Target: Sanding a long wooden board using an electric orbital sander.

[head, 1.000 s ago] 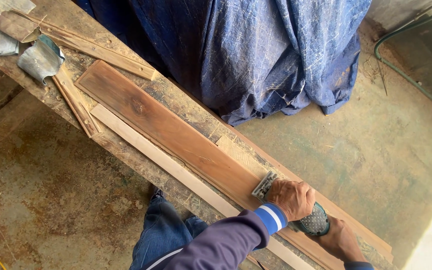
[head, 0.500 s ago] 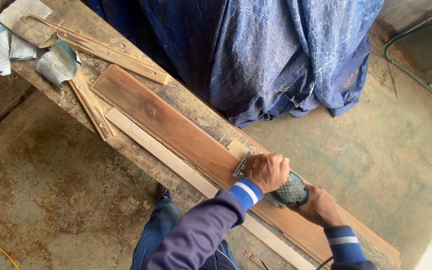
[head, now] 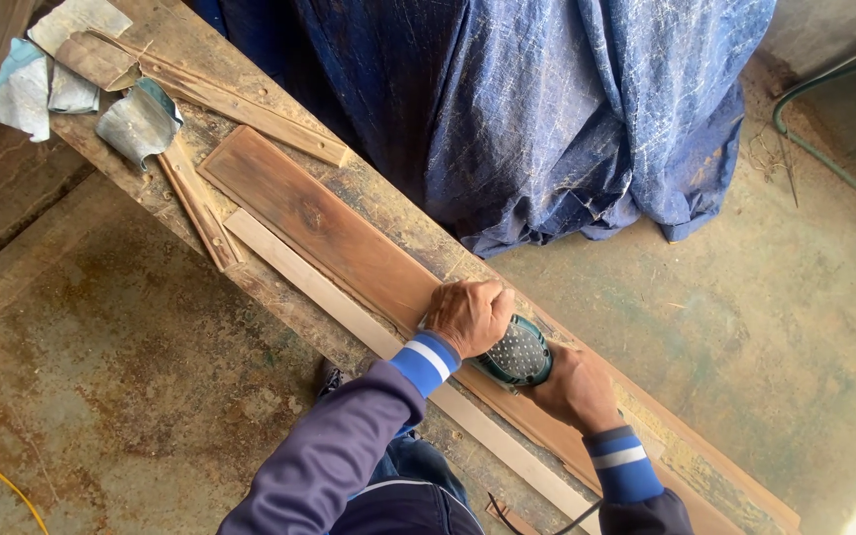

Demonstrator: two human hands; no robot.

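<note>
Dusty workbench (head: 279,297), both hands seemingly gripping sander (head: 515,354)

Pressing down with the left hand (head: 468,315) on the front of a teal power sander (head: 514,354), and gripping its rear with the right hand (head: 574,388), both closed on the tool. Sitting flat on a long brown plank (head: 319,226), that sander, with the plank lying along a dusty workbench (head: 269,287) and a pale narrow strip (head: 294,269) running just beside the plank on the person's side. Lying beyond the plank's far end, crumpled sandpaper sheets (head: 136,121) and thin wood offcuts (head: 198,203); hanging behind the plank, across the workbench, a blue tarp (head: 547,109).
</note>
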